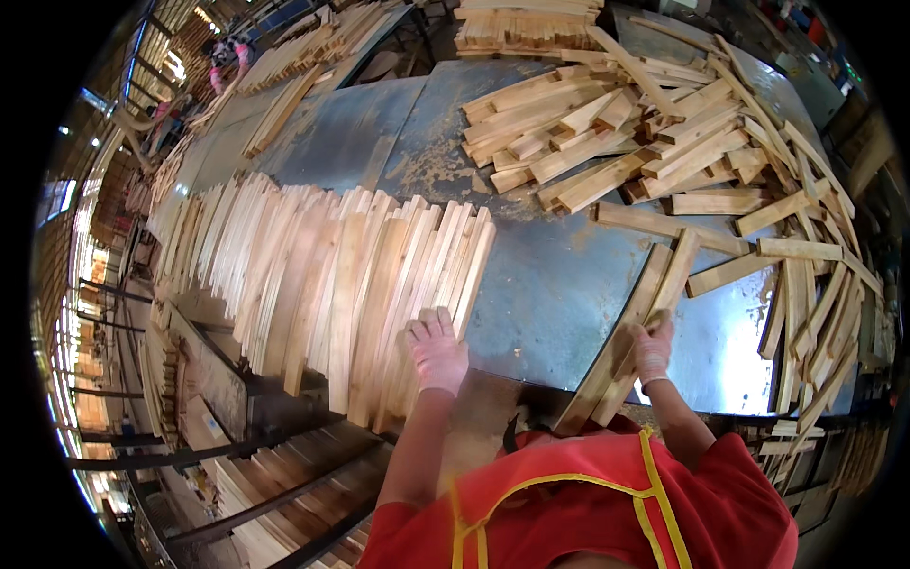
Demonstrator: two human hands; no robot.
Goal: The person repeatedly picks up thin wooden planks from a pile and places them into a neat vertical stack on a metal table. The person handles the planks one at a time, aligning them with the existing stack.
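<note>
A pale glove covers my left hand (pixel 438 351), which lies with its fingers stretched out on the near right part of a long row of wooden strips (pixel 355 284). The strips stand closely side by side, their near ends reaching past the table edge. My right hand (pixel 652 349), also gloved, is closed round two wooden strips (pixel 637 294) lying together at a slant. Their near ends come close to my red apron; their far ends lie by the loose pile. The undersides of the right fingers are partly hidden.
A jumbled pile of wooden pieces (pixel 616 133) covers the far right of the metal table (pixel 526 284). More pieces lie along its right edge. A neat stack (pixel 526 27) stands at the back. Wood lies beneath dark metal bars (pixel 275 522) at lower left. Someone in pink (pixel 244 55) is far left.
</note>
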